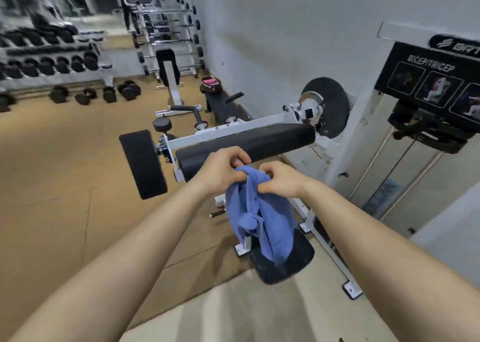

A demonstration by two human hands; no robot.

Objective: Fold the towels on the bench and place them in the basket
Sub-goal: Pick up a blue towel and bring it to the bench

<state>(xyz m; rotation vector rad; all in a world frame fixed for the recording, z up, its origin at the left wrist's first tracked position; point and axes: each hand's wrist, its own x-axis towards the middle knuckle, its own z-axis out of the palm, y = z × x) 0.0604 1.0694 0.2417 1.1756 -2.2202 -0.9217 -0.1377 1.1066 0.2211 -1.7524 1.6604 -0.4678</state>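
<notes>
— Head camera: where is the crumpled blue cloth towel (259, 219) hanging?
— It is hanging in the air from both hands, its lower end dangling in front of the black padded seat (293, 261) of a white-framed machine.
— What are the fingers doing?
— The left hand (223, 171) is curling its fingers round the towel's top edge and pinching it. The right hand (280, 181) is pinching bunched fabric just beside it.
— And around them?
— A long black foam arm pad (272, 137) is sitting just beyond the hands. A black "BICEP/TRICEP" placard (431, 81) is showing at the right. Far off, black dumbbells (46, 67) are resting on a white rack.
</notes>
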